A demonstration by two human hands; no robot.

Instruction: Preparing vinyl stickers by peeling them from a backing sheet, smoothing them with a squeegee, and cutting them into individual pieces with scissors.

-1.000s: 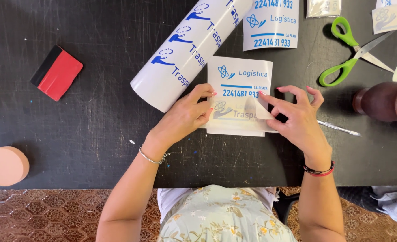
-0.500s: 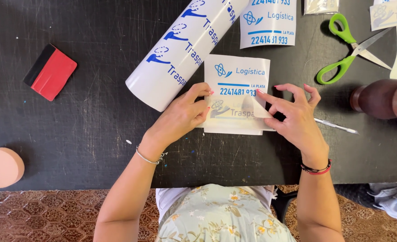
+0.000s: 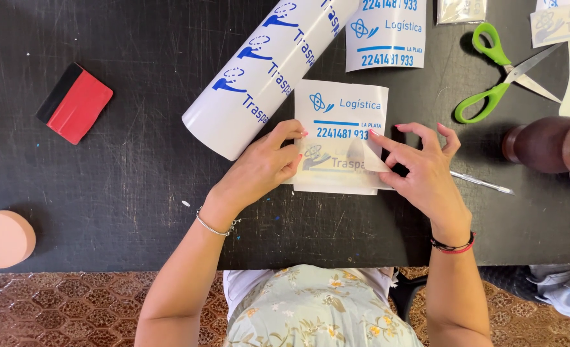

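We saw left hand (image 3: 259, 170) pressing white sticker sheet (image 3: 343, 135) flat on desk (image 3: 124, 173); right hand (image 3: 426, 173) fingers pinched on lifted corner flap (image 3: 373, 160). Peeling barely begun, most left.

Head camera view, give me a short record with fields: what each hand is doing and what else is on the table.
left hand: pressing down the printed sticker sheet
right hand: fingertips lifting a clear film corner off the sheet
table: black, scratched
above sheet: printed white roll
upper right: green scissors
left side: red and black squeegee, round pink block
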